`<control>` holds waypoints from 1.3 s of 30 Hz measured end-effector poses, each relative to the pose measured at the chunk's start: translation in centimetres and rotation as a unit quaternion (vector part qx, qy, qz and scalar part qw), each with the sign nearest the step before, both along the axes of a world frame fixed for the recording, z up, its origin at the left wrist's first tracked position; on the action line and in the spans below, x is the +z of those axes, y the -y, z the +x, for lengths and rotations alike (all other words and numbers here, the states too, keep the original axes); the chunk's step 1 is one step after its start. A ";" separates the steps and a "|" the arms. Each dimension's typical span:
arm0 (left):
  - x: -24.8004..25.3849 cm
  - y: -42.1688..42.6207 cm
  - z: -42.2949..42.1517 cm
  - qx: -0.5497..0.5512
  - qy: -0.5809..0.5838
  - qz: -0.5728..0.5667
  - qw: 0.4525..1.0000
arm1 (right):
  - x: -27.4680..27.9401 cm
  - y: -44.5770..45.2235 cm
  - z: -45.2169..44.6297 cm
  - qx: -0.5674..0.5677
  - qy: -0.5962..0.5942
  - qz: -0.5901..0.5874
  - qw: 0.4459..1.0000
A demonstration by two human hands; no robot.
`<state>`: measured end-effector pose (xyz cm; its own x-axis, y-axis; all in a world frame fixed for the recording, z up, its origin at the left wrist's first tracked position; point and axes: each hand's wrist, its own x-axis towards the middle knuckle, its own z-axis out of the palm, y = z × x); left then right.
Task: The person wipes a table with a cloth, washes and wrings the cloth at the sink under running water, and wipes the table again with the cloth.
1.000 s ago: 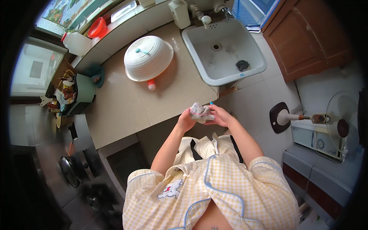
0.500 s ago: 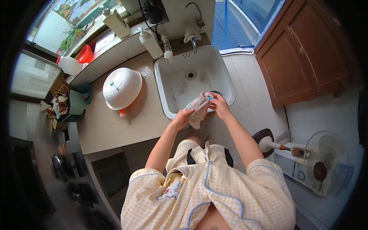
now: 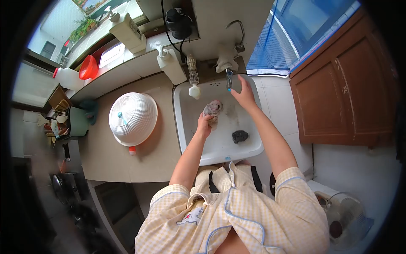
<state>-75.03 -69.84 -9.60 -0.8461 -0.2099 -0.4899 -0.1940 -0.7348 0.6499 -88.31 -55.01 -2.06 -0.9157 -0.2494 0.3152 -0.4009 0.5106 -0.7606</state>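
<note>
My left hand (image 3: 205,124) is closed around a bunched greyish-white cloth (image 3: 213,109) with pink marks, held over the white sink (image 3: 251,152). My right hand (image 3: 244,95) reaches to the tap (image 3: 229,77) at the back of the sink. Its thumb and fingers are spread beside the metal spout and hold nothing; whether they touch it I cannot tell. A dark, crumpled clump (image 3: 240,136) lies on the sink floor at the near right. The drain is hidden behind the cloth.
Left of the sink, an upturned white basin (image 3: 133,112) rests on the counter (image 3: 139,165). White pump bottle (image 3: 171,65) and second tap (image 3: 193,78) stand behind the sink. A red bowl (image 3: 88,67) sits on the ledge. To the right is a brown wooden door (image 3: 344,80).
My right hand has let go of the cloth and moved forward to the tap. The cloth, now bunched in my left hand, has moved over the sink. The dark clump has come into full view.
</note>
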 end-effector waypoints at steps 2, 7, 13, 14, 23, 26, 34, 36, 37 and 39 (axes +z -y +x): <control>-0.2 -0.2 -1.9 -0.001 0.003 0.043 0.999 | 1.6 1.2 -1.3 0.044 -0.009 0.063 0.997; -2.0 -1.2 -7.1 0.034 -0.010 0.272 0.962 | 2.3 0.1 -3.4 0.121 0.037 0.073 0.989; -4.7 -2.2 -9.8 0.027 -0.038 0.242 0.969 | 3.5 -1.4 -5.9 0.244 0.126 0.049 0.960; -4.6 -2.4 -10.0 0.033 -0.033 0.241 0.969 | 3.2 -1.6 -6.2 0.249 0.131 0.047 0.958; -4.1 -3.2 -11.6 -0.043 0.006 0.066 0.997 | -12.2 -4.2 -5.1 -0.076 0.607 -0.250 0.751; -3.2 -2.6 -13.2 -0.145 0.034 -0.076 0.986 | -14.4 -3.7 -5.4 -0.107 0.728 -0.399 0.546; -4.3 -0.6 -13.2 -0.021 0.133 -0.497 0.857 | -13.2 -1.7 -4.6 0.005 0.330 -0.241 0.913; -4.9 -1.9 -14.0 0.027 0.155 -0.476 0.865 | -9.4 -1.1 -4.1 -0.018 0.342 -0.179 0.922; -5.6 -2.5 -14.3 0.076 0.178 -0.455 0.869 | -8.0 -0.5 -3.5 -0.038 0.354 -0.117 0.927; -7.9 -3.1 -15.1 0.045 0.198 -0.407 0.890 | -9.7 1.5 -1.1 -0.039 0.245 -0.022 0.969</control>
<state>-90.13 -66.70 -17.52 -0.6017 -0.6911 -0.4005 -0.4909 -0.0756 0.8679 -89.46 -56.47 -11.76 -0.9736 -0.1703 -0.1523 0.0511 0.4873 -0.8717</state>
